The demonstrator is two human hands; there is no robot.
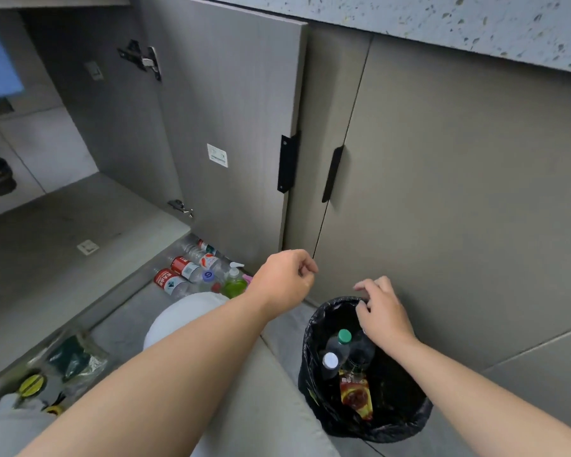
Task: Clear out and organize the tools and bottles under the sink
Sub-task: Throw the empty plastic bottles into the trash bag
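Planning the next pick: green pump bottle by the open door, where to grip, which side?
Probably the neck under the white pump of the green pump bottle, coming from above: it stands upright, water bottles crowd its left, the door behind.

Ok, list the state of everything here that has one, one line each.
Sink cabinet door, swung open.
Doors beside it, shut.
Bin, upright, black-lined, capped bottles and a red packet inside.
Water bottles, lying on the floor.
Green pump bottle, upright.
Left hand, fingers loosely curled, empty.
Right hand, at the bin liner's rim; grip unclear.
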